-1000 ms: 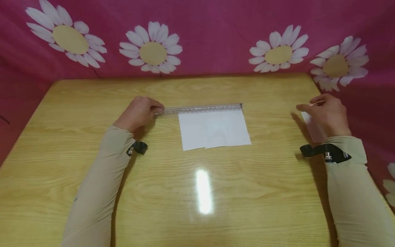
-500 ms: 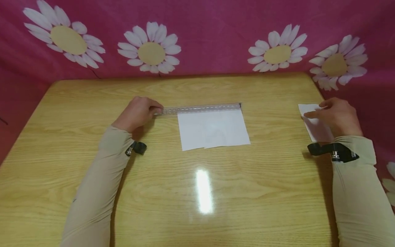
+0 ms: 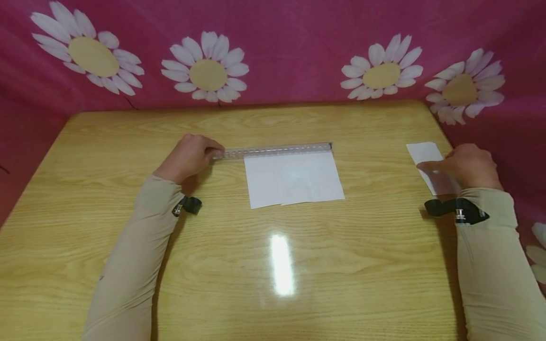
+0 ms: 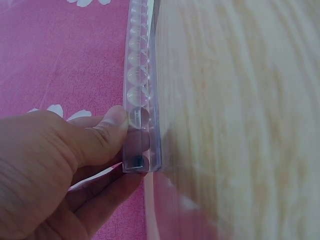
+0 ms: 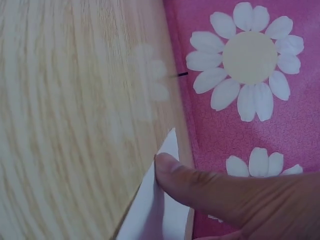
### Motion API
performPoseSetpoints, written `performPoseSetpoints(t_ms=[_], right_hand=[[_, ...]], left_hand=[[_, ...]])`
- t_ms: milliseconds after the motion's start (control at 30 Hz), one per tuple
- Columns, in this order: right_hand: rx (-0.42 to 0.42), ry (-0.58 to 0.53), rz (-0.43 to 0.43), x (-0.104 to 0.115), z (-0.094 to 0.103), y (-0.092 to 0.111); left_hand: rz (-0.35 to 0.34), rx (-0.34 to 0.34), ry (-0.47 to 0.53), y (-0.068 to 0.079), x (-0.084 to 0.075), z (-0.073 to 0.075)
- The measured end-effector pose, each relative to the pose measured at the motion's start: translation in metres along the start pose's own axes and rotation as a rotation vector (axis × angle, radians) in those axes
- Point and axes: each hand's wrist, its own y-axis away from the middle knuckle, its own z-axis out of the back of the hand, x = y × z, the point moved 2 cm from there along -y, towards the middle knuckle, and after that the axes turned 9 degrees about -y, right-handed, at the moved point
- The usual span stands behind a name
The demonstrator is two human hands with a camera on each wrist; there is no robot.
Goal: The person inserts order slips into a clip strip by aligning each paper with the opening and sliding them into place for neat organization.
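My left hand point(image 3: 187, 158) pinches the left end of a clear plastic ruler point(image 3: 277, 149). In the left wrist view the thumb lies on the edge of the ruler point(image 4: 138, 75), with fingers below. Along the top edge of a white sheet of paper point(image 3: 294, 180) runs the ruler, flat on the table. At the far right, my right hand point(image 3: 467, 166) holds a narrow strip of white paper point(image 3: 426, 154), its thumb across the strip. In the right wrist view the paper strip point(image 5: 142, 215) bends beside the thumb; the other fingers are mostly hidden.
The wooden table point(image 3: 362, 265) reflects a bright light spot point(image 3: 282, 265) near the middle. Its right edge point(image 3: 441, 130) runs close beside the right hand. A pink cloth point(image 3: 294, 52) with white flowers hangs behind and at the sides.
My right hand has moved right and then slightly nearer, its thumb stretched over the paper strip, more of which now shows. The left hand and ruler have stayed in place.
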Motion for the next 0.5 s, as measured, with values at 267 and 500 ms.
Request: performPoseSetpoints(t_ms=[267,500], right_hand=[[0.02,0.029,-0.024,-0.0006,0.0009,-0.0005],[0.018,0.021,0.003,0.0023,0.0009,0.0026]], left_hand=[[0.002,0.002,0.001,0.0006,-0.0004,0.0004],[0.005,-0.002,0.011,0.0009,-0.0001,-0.0001]])
